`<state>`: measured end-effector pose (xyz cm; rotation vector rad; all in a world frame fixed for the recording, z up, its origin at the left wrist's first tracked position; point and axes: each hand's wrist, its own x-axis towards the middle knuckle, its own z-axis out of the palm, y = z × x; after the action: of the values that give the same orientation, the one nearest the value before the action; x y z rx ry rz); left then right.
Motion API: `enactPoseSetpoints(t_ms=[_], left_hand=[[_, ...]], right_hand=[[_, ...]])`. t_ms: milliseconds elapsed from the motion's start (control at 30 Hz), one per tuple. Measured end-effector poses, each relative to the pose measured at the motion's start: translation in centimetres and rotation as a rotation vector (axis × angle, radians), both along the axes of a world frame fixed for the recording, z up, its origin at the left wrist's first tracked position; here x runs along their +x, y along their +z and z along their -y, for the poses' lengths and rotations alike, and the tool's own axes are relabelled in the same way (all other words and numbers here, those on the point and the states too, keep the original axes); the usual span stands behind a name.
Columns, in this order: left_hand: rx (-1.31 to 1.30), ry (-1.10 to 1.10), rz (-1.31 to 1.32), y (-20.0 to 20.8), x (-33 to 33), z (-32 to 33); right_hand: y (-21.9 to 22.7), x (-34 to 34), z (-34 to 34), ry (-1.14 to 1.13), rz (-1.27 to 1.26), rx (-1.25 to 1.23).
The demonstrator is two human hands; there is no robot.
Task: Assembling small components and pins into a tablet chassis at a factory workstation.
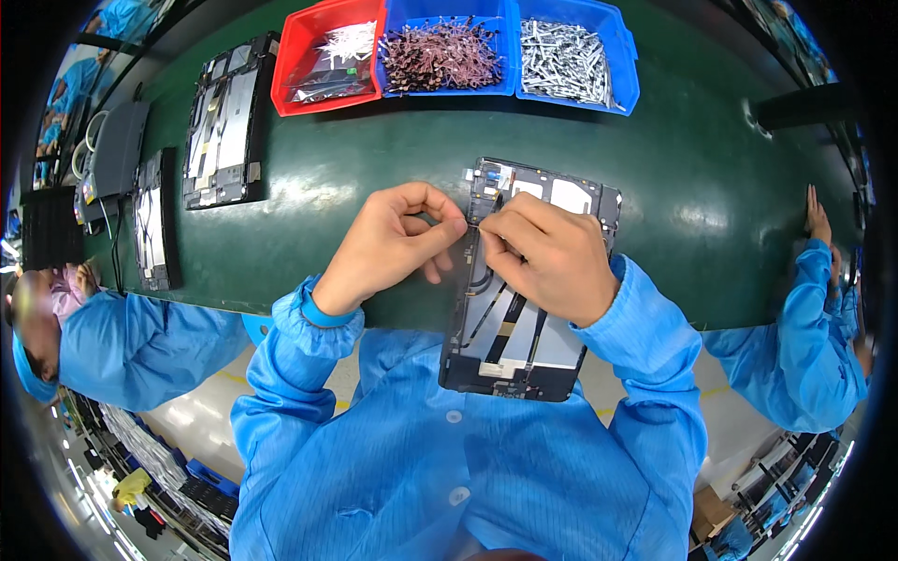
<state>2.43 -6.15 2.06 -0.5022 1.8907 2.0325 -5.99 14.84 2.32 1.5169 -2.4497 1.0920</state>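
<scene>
An opened tablet (561, 341) lies tilted in front of me, its inner side up, with dark ribbon cables, a silver-grey battery area and small boards showing. Over its upper left edge, my left hand (398, 234) pinches thumb and forefinger together, the other fingers loosely curled. My right hand (552, 252) is above the tablet's upper middle, its fingertips pinched close to the left ones. Something thin and light seems to run between both fingertips, too small to name. Part of the tablet's upper half is hidden under the right hand.
Beyond the tablet stand a red bin (281, 70) of white pieces and dark bags, a blue bin (447, 93) of brownish small cables and another blue bin (631, 93) of silvery strips. Tablet bodies (224, 131) lie left on the green table (374, 150). Co-workers sit both sides.
</scene>
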Motion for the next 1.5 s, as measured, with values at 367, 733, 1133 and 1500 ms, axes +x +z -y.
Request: enactPoseSetpoints(t_ms=[367,733,1133,1500], left_hand=[[-0.020,0.015,-0.014,-0.1,0.2,-0.2],[-0.082,0.085,-0.044,0.0,0.7,-1.3],[-0.125,0.062,-0.035,0.2,0.3,-1.2],[-0.057,-0.112,0.135,1.9,-1.9,0.5]], right_hand=[[-0.2,0.0,-0.1,0.007,0.000,-0.004],[-0.5,0.0,-0.3,0.005,-0.024,0.000],[-0.6,0.1,-0.5,0.015,-0.033,0.011],[-0.3,0.0,-0.5,0.015,0.012,0.011]])
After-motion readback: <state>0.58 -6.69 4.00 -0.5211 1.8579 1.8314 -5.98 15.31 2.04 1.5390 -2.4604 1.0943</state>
